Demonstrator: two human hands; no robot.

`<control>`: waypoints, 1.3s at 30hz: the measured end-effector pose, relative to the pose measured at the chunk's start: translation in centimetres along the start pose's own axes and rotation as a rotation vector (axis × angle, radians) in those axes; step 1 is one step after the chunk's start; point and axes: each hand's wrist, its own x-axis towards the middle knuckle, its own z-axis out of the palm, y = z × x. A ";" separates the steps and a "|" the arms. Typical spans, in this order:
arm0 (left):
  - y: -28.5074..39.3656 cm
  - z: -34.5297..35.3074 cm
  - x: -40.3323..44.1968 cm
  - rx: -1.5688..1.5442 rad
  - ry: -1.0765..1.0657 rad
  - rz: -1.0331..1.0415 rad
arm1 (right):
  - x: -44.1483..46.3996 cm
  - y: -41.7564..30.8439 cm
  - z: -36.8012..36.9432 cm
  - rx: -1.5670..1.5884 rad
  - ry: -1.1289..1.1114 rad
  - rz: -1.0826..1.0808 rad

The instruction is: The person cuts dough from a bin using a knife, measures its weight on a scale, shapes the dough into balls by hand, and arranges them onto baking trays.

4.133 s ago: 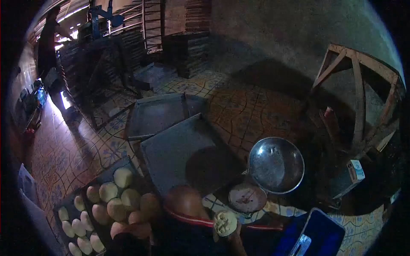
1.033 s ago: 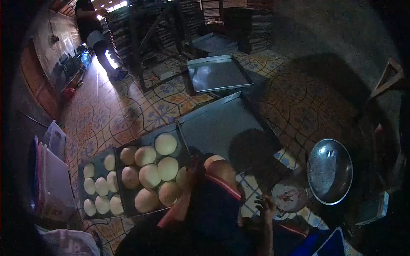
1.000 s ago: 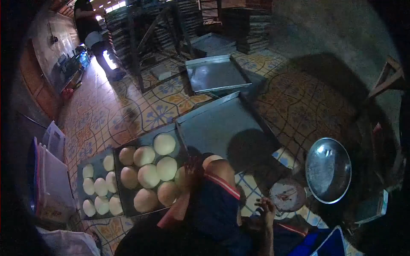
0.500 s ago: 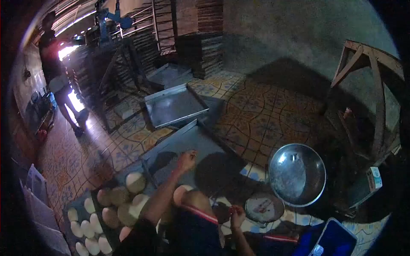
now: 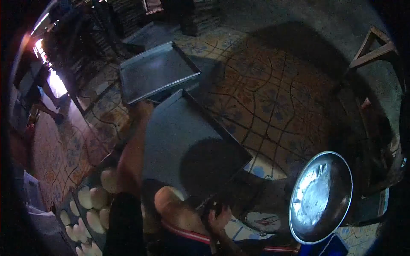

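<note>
A grey rectangular metal tray with a low rim lies slantwise before me, with the round shadow of a head on it. My left hand is at its far left corner, arm stretched out, and looks closed on the rim; the fingers are dim and blurred. Down at the tray's near corner, my right hand is closed round the edge, its fingertips partly lost in shadow. My bare knee is beside the near edge. Several pale dough balls rest on a dark tray under my left arm.
Another metal tray lies beyond. At right are a shiny round metal basin, a flat round pan, a blue container and a wooden frame. A person's leg shows at left by the bright opening.
My view has dropped closer to the floor. My left hand has gone from above the tray to its far left corner, and my right hand has come up to the near corner.
</note>
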 end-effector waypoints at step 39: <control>8.1 -2.5 -5.8 0.162 -0.535 0.308 | 0.5 0.8 1.6 0.097 0.117 -0.012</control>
